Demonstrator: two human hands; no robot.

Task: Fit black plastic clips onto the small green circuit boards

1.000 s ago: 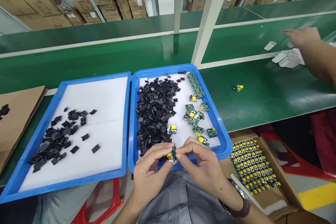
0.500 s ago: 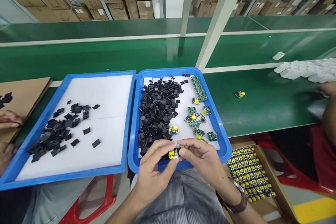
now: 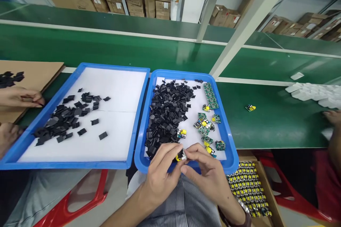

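Above the near rim of the blue tray (image 3: 234, 159), my left hand (image 3: 162, 170) pinches a small circuit board (image 3: 181, 155) with a yellow component. A black piece shows against the board's upper side. My right hand (image 3: 206, 168) is closed at the board's right edge, its index finger and thumb pressed close there. The fingertips partly cover the board. Just beyond my hands lies another board with a yellow part (image 3: 182, 133). A heap of black folded plastic pieces (image 3: 167, 113) fills the tray's left side, and loose green boards (image 3: 204, 131) lie on its right.
A second blue tray (image 3: 117, 131) with black pieces stands at left, near a co-worker's hands (image 3: 21, 97). One board (image 3: 250, 108) lies on the green table (image 3: 271, 127). A carton of boards (image 3: 249, 188) sits below right, and a slanted post (image 3: 247, 25) rises behind the tray.
The view has shifted and tilted. In my hands the board has turned, and the black piece now shows on it. The co-worker's hand at left has reached nearer the left tray.
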